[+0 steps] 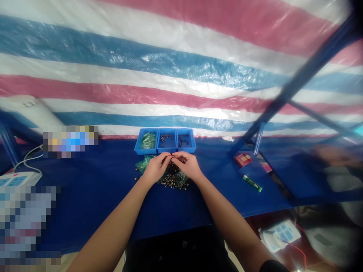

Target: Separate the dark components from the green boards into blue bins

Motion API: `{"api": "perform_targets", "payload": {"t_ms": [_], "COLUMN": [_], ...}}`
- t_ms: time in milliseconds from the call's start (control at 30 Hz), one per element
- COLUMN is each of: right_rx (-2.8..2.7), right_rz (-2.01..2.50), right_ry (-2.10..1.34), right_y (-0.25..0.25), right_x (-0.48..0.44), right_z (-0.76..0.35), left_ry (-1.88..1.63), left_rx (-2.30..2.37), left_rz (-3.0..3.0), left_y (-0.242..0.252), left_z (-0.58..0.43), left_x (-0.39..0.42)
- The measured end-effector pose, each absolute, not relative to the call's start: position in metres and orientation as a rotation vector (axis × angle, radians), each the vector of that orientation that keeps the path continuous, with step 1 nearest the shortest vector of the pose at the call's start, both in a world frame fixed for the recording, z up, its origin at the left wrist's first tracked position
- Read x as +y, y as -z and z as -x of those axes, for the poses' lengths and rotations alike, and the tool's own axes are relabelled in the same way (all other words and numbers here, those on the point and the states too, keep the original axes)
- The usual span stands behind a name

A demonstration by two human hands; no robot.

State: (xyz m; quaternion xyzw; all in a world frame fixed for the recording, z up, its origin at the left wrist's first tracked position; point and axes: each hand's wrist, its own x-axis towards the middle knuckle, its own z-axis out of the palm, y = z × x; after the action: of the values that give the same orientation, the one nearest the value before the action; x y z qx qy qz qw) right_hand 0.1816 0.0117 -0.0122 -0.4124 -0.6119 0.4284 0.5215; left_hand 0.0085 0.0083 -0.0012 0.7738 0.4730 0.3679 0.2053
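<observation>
My left hand (155, 166) and my right hand (187, 163) meet over the blue table, fingertips pinched together around a small dark piece (171, 156) too tiny to identify. Below them lies a pile of small brass-coloured metal parts (172, 181), mixed with dark pieces and a clear plastic bag (180, 177). Left of the pile, partly behind my left hand, is a green-tinted plastic bag (142, 164). Just beyond my hands stand three joined blue bins: the left bin (137, 146) holds green-tinted packets, the middle bin (168, 145) small metal parts, the right bin (193, 145) thin dark pieces.
On the right of the table (113, 211) are a red box (243, 159) and a green tube-like pack (252, 183). A slanted blue frame bar (272, 109) rises there. Striped sheeting (170, 87) hangs behind. At far left sits a white device (25, 179) with cables.
</observation>
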Motion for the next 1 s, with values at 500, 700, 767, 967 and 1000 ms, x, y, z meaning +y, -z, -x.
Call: {"api": "perform_targets", "payload": {"t_ms": [500,700,767,967,1000], "right_rx": [-1.482,-1.463,-1.466,-1.495,-1.497], "right_rz": [1.003,1.003,0.998,1.004,1.008], "right_ry": [-0.992,-1.027,-1.029,-1.025,-1.021], "right_y": [0.0144,0.0129,0.0126,0.011,0.0109], "right_x": [0.0129,0.0119,0.0112,0.0098,0.0099], "right_z": [-0.1834,-0.1813,-0.1807,-0.1809,-0.1811], "left_ry": [-1.015,-1.003,-0.995,-0.96,-0.963], "left_rx": [1.339,1.327,1.326,1.319,1.318], "left_rz": [-2.119,-2.156,-2.162,-2.144,-2.141], "left_y": [0.0011,-0.0005,-0.0022,-0.0048,-0.0049], "left_z": [-0.0079,-0.0088,-0.0087,-0.0077,-0.0076], "left_x": [0.0061,0.0069,0.0068,0.0056,0.0053]}}
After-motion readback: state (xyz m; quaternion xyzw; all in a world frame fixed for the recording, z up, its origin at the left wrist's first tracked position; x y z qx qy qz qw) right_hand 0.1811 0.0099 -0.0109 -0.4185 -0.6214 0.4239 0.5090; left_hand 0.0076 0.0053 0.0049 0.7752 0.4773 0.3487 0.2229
